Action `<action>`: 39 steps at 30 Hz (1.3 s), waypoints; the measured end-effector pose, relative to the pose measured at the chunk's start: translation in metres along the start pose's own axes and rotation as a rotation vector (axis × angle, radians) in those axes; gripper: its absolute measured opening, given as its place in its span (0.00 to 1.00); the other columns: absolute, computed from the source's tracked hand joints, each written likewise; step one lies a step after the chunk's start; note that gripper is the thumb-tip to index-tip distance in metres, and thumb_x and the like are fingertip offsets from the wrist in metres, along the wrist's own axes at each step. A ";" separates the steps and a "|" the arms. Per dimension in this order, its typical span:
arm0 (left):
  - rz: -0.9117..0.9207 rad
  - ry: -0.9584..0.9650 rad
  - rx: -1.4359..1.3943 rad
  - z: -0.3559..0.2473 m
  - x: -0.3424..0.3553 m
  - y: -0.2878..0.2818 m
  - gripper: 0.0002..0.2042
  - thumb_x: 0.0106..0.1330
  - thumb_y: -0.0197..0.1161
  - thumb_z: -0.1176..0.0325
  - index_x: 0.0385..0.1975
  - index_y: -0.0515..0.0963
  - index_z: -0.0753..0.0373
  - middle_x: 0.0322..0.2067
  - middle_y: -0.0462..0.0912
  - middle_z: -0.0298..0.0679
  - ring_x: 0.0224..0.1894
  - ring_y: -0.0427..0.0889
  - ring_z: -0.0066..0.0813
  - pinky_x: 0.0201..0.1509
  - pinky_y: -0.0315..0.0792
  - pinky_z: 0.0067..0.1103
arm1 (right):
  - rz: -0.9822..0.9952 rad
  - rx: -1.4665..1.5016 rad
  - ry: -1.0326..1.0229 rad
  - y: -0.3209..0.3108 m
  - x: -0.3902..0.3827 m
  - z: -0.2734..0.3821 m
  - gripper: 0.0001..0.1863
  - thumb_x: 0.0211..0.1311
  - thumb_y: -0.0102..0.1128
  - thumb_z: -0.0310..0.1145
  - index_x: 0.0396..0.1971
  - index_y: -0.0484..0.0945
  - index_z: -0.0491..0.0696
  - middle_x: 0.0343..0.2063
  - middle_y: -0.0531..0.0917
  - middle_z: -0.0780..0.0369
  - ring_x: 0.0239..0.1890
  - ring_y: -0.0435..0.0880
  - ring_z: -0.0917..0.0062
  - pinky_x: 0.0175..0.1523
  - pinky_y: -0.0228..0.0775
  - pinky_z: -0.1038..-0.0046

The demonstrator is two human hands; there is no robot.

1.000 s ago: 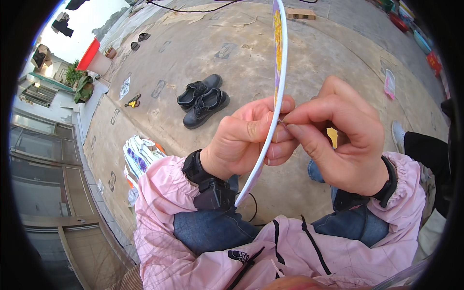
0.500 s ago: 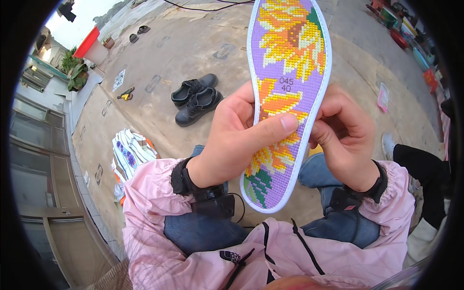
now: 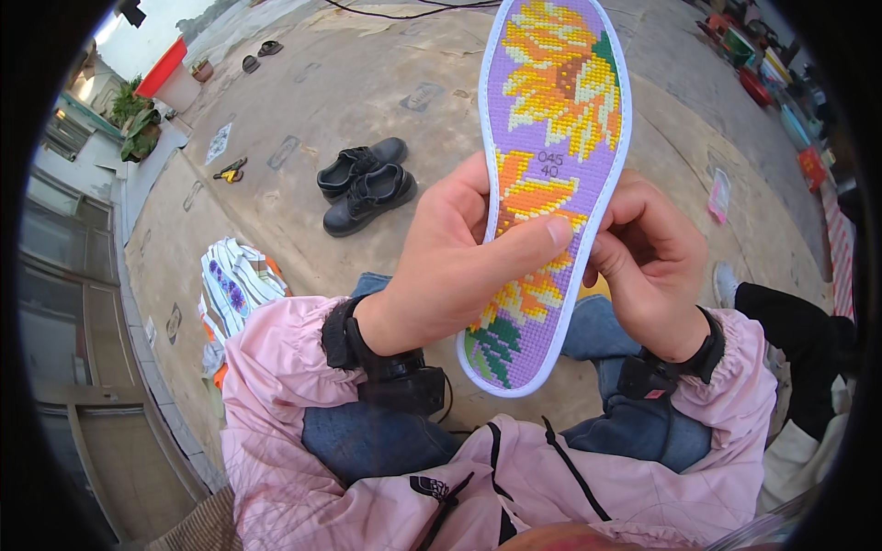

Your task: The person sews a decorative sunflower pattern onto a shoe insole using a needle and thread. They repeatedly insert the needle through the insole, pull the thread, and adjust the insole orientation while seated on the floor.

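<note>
A shoe insole (image 3: 562, 197), cross-stitched with yellow and orange flowers on purple and edged in white, stands nearly upright before me. My left hand (image 3: 450, 262) grips it from the left, thumb pressed flat on the stitched face and fingers hidden behind. At its right edge, about mid-length, is my right hand (image 3: 652, 257), with thumb and index finger pinched together and the other fingers curled. Whatever lies in that pinch, if anything, is too small or hidden to make out. The insole's back side does not show.
Black shoes (image 3: 367, 197) and yellow-handled scissors (image 3: 230, 171) lie on the brown ground sheet. A striped bag-like bundle (image 3: 237, 285) is at the left. Someone's black-clad leg (image 3: 795, 344) is close on the right. A pink-and-white packet (image 3: 718, 196) lies beyond it.
The view has shifted slightly, so the surroundings sit a little farther left. Both hands keep about the same hold and pose at the insole.
</note>
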State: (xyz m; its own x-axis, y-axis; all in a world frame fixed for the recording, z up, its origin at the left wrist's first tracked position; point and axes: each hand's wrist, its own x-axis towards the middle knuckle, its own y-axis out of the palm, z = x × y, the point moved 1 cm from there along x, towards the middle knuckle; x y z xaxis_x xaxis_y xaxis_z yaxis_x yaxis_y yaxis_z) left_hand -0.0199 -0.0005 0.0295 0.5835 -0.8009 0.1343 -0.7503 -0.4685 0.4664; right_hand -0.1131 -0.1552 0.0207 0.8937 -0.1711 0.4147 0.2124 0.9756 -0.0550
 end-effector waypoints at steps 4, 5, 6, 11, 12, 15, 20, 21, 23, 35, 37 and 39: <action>-0.034 0.068 0.071 0.007 0.001 -0.008 0.19 0.63 0.64 0.74 0.53 0.69 0.67 0.45 0.80 0.38 0.43 0.81 0.21 0.46 0.76 0.20 | -0.121 0.024 -0.036 0.004 0.007 -0.003 0.08 0.58 0.58 0.16 0.37 0.76 0.40 0.36 0.79 0.61 0.38 0.80 0.77 0.42 0.73 0.78; -0.056 0.058 0.082 0.007 0.003 -0.008 0.19 0.63 0.64 0.75 0.53 0.69 0.67 0.45 0.80 0.38 0.43 0.81 0.21 0.46 0.76 0.20 | -0.147 -0.148 -0.142 -0.004 0.012 -0.006 0.08 0.58 0.59 0.17 0.38 0.76 0.40 0.37 0.80 0.60 0.40 0.81 0.75 0.44 0.73 0.77; -0.083 0.047 0.095 0.007 0.003 -0.008 0.19 0.63 0.64 0.75 0.53 0.69 0.67 0.45 0.80 0.37 0.43 0.80 0.20 0.46 0.76 0.20 | -0.170 -0.316 -0.246 -0.010 0.015 -0.008 0.09 0.57 0.60 0.17 0.38 0.76 0.40 0.38 0.80 0.60 0.42 0.81 0.72 0.46 0.72 0.75; -0.095 0.137 0.137 0.017 0.007 -0.005 0.18 0.61 0.62 0.78 0.52 0.69 0.68 0.46 0.79 0.37 0.44 0.79 0.19 0.46 0.75 0.19 | -0.012 -0.900 -0.590 -0.008 0.019 0.014 0.15 0.41 0.65 0.19 0.32 0.79 0.47 0.38 0.78 0.60 0.40 0.75 0.66 0.42 0.67 0.70; -0.096 0.145 0.150 0.018 0.008 -0.004 0.19 0.61 0.62 0.79 0.52 0.69 0.68 0.46 0.79 0.37 0.44 0.79 0.19 0.47 0.75 0.19 | -0.011 -0.952 -0.630 -0.006 0.021 0.014 0.15 0.37 0.64 0.19 0.30 0.79 0.49 0.37 0.77 0.61 0.39 0.73 0.66 0.42 0.65 0.69; -0.058 0.171 0.206 0.025 0.011 -0.007 0.20 0.62 0.63 0.78 0.54 0.68 0.67 0.47 0.79 0.37 0.45 0.80 0.21 0.47 0.75 0.20 | 0.029 -0.917 -0.685 -0.007 0.023 0.007 0.15 0.34 0.62 0.19 0.28 0.77 0.48 0.36 0.76 0.62 0.39 0.74 0.64 0.43 0.63 0.67; -0.102 0.127 0.373 0.027 0.015 -0.015 0.20 0.61 0.64 0.77 0.53 0.69 0.67 0.45 0.80 0.37 0.44 0.80 0.21 0.47 0.75 0.20 | 0.141 -0.355 -0.525 -0.013 0.019 0.006 0.05 0.57 0.54 0.23 0.32 0.70 0.46 0.33 0.76 0.59 0.37 0.77 0.68 0.49 0.69 0.62; -0.123 0.115 0.397 0.029 0.017 -0.021 0.19 0.61 0.64 0.77 0.52 0.70 0.67 0.45 0.80 0.37 0.44 0.80 0.21 0.47 0.75 0.20 | 0.138 -0.137 -0.434 -0.012 0.017 0.005 0.02 0.65 0.49 0.26 0.35 0.67 0.46 0.33 0.75 0.59 0.35 0.78 0.70 0.51 0.71 0.61; -0.160 0.167 0.431 0.033 0.020 -0.031 0.17 0.60 0.62 0.77 0.49 0.71 0.69 0.41 0.81 0.37 0.40 0.81 0.21 0.44 0.76 0.20 | 0.098 0.168 -0.216 -0.014 0.012 0.014 0.04 0.74 0.43 0.30 0.39 0.64 0.46 0.32 0.75 0.59 0.29 0.76 0.77 0.46 0.72 0.68; -0.482 0.450 0.900 -0.059 -0.036 -0.104 0.14 0.54 0.64 0.75 0.41 0.75 0.71 0.34 0.84 0.41 0.32 0.83 0.23 0.37 0.77 0.22 | -0.163 -0.392 -0.490 -0.058 -0.076 0.134 0.05 0.74 0.42 0.30 0.40 0.68 0.46 0.30 0.68 0.64 0.23 0.54 0.85 0.27 0.47 0.81; -0.500 0.469 0.863 -0.071 -0.060 -0.088 0.14 0.54 0.64 0.76 0.41 0.75 0.71 0.34 0.84 0.40 0.33 0.83 0.23 0.37 0.77 0.21 | -0.177 -0.433 -0.518 -0.059 -0.090 0.144 0.05 0.74 0.42 0.29 0.40 0.67 0.46 0.30 0.68 0.64 0.23 0.55 0.85 0.28 0.48 0.80; -0.509 0.474 0.834 -0.085 -0.090 -0.065 0.14 0.55 0.64 0.76 0.41 0.75 0.71 0.34 0.84 0.39 0.33 0.82 0.22 0.37 0.77 0.21 | -0.196 -0.388 -0.534 -0.060 -0.106 0.155 0.04 0.73 0.42 0.28 0.40 0.67 0.46 0.30 0.68 0.64 0.24 0.55 0.84 0.28 0.48 0.81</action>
State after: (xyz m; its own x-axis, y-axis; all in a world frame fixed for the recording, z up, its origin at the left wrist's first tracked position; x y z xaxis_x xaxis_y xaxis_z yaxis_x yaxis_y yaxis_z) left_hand 0.0028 0.1335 0.0615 0.8121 -0.2999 0.5006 -0.2570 -0.9540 -0.1545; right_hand -0.2821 -0.1744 0.1202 0.5280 -0.1510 0.8357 0.5651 0.7970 -0.2130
